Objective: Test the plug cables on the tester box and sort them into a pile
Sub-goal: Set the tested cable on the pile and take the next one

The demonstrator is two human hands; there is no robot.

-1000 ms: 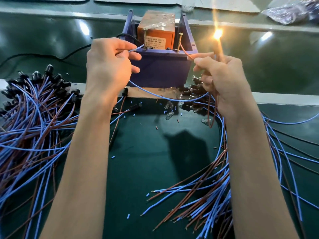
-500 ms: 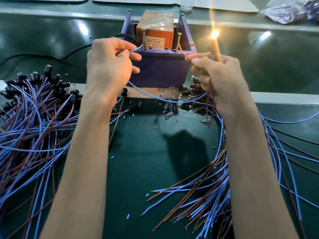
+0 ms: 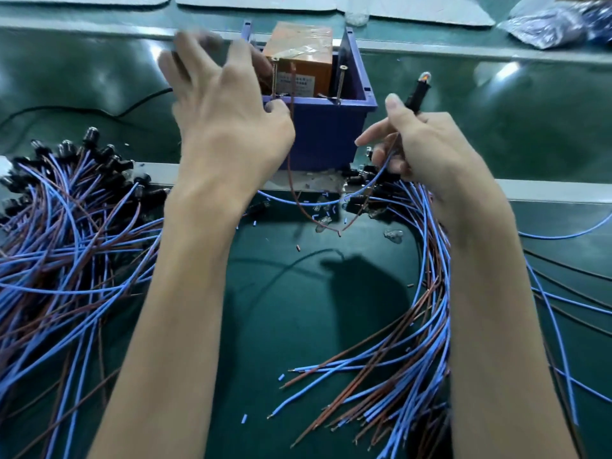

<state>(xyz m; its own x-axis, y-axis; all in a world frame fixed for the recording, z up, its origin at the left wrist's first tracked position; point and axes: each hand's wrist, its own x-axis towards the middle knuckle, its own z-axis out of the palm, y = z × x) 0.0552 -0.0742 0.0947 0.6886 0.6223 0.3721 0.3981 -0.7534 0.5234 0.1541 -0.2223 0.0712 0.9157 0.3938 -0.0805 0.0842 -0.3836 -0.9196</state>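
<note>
Green mat (image 3: pixel 281 313) | left hand (image 3: pixel 225 117) splayed | right hand (image 3: pixel 427 144) grips black-socket cable (image 3: pixel 414 96), bulb (image 3: pixel 425 76) dim

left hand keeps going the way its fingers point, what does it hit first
Likely the far grey rail, just left of the tester box; the left hand looks raised, so it may pass over.

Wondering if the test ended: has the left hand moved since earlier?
Yes. The left hand rose and spread its fingers, now overlapping the left corner of the blue plastic tester box.
</note>
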